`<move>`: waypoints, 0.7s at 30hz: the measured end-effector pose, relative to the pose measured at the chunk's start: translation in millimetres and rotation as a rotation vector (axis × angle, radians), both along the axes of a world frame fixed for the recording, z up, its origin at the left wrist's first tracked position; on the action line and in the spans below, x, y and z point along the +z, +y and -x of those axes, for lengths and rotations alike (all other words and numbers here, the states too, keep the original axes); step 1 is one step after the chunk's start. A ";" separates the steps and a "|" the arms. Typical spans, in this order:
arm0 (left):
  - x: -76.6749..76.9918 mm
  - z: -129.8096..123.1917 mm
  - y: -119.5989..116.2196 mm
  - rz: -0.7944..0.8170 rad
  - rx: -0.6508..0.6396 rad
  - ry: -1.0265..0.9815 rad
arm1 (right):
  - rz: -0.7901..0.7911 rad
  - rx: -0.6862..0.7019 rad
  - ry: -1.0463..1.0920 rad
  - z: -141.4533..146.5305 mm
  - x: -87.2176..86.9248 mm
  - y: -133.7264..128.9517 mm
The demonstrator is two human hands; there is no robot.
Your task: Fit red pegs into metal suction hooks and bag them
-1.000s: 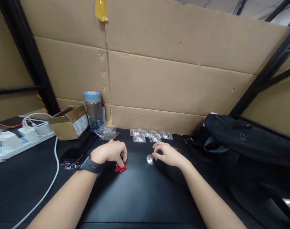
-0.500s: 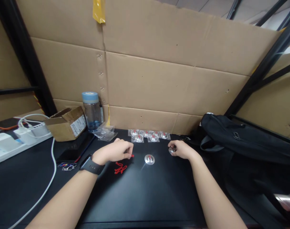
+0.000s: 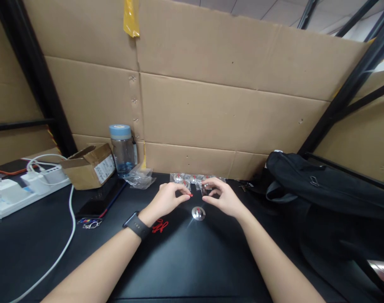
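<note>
Our hands close in above the table

Both hands have just moved inward — our left hand (image 3: 167, 201) and right hand (image 3: 225, 200) now face each other, bringing a cord and a disc near, but apart. Left thumb and forefinger are pinched on a red cord end (image 3: 191, 195); the right fingertips curl around what looks like a second disc (image 3: 206, 191), dark and hard to make out. The silver disc (image 3: 198, 213) lies on the black tabletop (image 3: 192, 261), untouched — just nearer us than both sets of fingertips. Loose red cords (image 3: 162, 227) rest beside our left wrist.
</note>
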State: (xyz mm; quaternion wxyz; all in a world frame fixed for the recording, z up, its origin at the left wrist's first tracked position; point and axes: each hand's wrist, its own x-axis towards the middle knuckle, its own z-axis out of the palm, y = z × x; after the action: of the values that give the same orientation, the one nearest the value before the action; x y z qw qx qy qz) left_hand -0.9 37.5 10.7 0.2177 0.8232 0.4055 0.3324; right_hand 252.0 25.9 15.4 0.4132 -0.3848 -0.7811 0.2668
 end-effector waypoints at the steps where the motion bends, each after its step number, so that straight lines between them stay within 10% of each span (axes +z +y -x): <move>1: -1.0 -1.6 -0.3 -0.012 0.005 -0.031 | 0.009 0.030 0.056 10.7 -1.9 -2.9; 21: -1.8 -13.2 -11.2 -0.176 0.122 -0.057 | 0.107 -0.017 0.275 46.4 -16.3 -10.5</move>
State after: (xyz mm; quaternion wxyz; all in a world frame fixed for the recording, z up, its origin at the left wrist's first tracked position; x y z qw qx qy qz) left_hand 12.2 26.4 8.9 0.1354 0.8032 0.4177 0.4027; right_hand 205.6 15.4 -0.9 0.4974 -0.3728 -0.6984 0.3548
